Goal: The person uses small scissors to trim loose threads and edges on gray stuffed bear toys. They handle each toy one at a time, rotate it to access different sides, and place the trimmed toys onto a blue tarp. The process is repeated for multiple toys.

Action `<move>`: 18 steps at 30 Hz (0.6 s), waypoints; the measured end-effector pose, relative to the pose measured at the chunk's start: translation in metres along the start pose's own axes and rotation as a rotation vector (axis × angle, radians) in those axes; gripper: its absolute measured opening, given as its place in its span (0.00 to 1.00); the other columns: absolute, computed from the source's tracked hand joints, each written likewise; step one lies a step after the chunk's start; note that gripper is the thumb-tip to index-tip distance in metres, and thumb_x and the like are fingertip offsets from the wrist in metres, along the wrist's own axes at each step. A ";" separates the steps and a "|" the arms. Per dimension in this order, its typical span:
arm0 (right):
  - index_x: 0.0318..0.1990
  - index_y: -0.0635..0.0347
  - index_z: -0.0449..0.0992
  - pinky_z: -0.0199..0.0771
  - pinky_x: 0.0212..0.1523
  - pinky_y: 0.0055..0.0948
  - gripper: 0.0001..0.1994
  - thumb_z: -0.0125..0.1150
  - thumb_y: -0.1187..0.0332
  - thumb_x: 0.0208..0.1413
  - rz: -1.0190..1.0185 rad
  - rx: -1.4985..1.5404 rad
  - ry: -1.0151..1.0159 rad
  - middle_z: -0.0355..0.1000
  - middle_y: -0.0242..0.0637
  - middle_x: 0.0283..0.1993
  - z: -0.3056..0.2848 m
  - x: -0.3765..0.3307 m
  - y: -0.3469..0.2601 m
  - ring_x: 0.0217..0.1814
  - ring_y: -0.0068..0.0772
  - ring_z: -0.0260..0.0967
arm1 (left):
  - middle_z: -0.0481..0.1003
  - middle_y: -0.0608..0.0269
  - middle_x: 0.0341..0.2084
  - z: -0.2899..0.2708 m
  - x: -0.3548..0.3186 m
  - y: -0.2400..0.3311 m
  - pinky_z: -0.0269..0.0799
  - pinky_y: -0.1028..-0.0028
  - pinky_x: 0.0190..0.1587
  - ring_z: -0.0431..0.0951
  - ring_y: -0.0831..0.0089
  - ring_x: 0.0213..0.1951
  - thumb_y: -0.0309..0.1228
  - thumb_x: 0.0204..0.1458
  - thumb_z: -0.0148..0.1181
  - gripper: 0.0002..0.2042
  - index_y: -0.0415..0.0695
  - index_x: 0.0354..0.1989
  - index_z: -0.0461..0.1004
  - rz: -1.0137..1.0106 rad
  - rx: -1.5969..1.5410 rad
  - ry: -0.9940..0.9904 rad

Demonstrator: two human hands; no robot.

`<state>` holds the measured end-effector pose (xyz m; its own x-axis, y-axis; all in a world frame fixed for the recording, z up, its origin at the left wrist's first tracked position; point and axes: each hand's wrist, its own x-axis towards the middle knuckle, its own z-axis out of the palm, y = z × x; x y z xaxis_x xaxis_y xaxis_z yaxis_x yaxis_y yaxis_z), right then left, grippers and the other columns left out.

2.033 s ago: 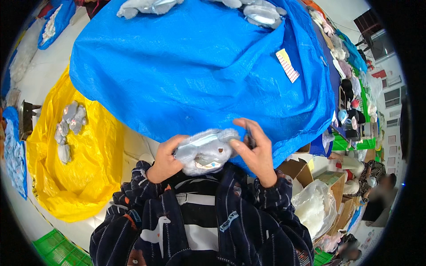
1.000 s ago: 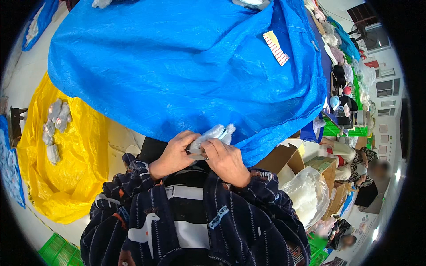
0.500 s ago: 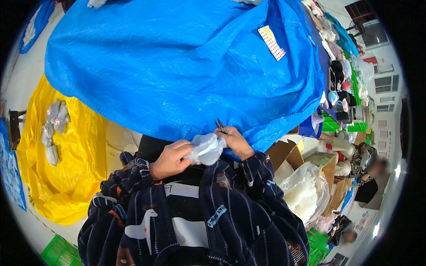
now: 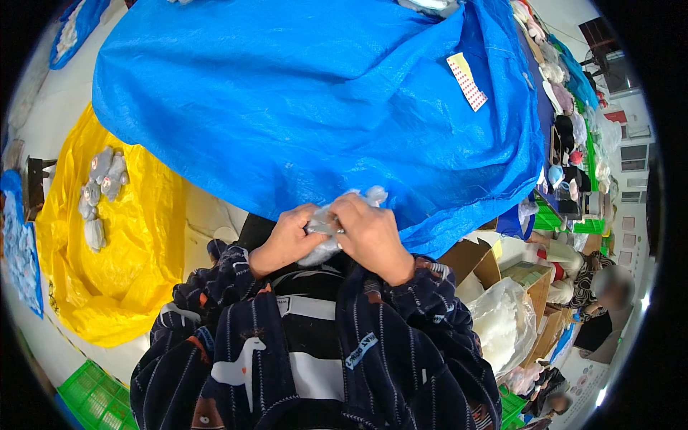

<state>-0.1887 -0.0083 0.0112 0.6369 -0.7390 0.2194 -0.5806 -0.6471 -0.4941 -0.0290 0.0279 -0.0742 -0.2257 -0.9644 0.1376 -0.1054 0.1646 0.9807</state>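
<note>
In front of my chest, a small light-grey plush piece [image 4: 320,254] is pinched between both hands. My left hand [image 4: 285,242] grips its left side, fingers closed and thumb toward the middle. Bent over its upper right is my right hand [image 4: 376,242], also closed on the fabric. A fluffy pale end sticks out beyond the right fingers. A small dark metallic bit shows by the right fingertips; the rest of that tool is hidden. Both hands are just off the near edge of a blue plastic sheet [image 4: 308,107].
A card of small red stickers [image 4: 467,81] lies on the blue sheet. Several grey plush toys [image 4: 113,175] rest on a yellow sheet [image 4: 115,287] to the left. At right stand a cardboard box [image 4: 469,259] and a clear bag of white stuffing [image 4: 502,319]. Other people are farther right.
My right hand has turned over and moved onto the plush, closer to my left hand. The pointed metal tool that stuck up from it is now mostly hidden. The view has shifted slightly.
</note>
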 end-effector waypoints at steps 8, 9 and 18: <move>0.34 0.61 0.70 0.71 0.30 0.29 0.11 0.58 0.75 0.39 -0.004 0.247 0.188 0.69 0.38 0.40 0.010 -0.006 0.008 0.32 0.35 0.70 | 0.72 0.62 0.33 -0.005 0.003 -0.014 0.67 0.77 0.37 0.71 0.78 0.35 0.33 0.44 0.60 0.19 0.39 0.43 0.65 -0.078 -0.200 0.072; 0.34 0.61 0.72 0.69 0.27 0.26 0.10 0.61 0.73 0.41 0.026 0.299 0.372 0.70 0.36 0.38 0.001 0.001 0.017 0.28 0.31 0.68 | 0.72 0.63 0.34 -0.011 0.005 -0.012 0.67 0.77 0.38 0.71 0.78 0.36 0.33 0.44 0.60 0.19 0.39 0.43 0.65 -0.082 -0.178 0.113; 0.34 0.65 0.71 0.57 0.19 0.16 0.12 0.58 0.63 0.51 0.725 0.906 0.207 0.65 0.23 0.21 0.025 -0.011 0.042 0.20 0.11 0.57 | 0.72 0.66 0.34 -0.027 0.017 -0.001 0.66 0.80 0.38 0.70 0.80 0.36 0.34 0.56 0.47 0.14 0.39 0.45 0.69 -0.270 -0.228 0.118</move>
<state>-0.2082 -0.0229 -0.0330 0.1631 -0.9496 -0.2677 -0.1482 0.2447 -0.9582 -0.0065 0.0057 -0.0695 -0.1044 -0.9862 -0.1287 0.0755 -0.1369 0.9877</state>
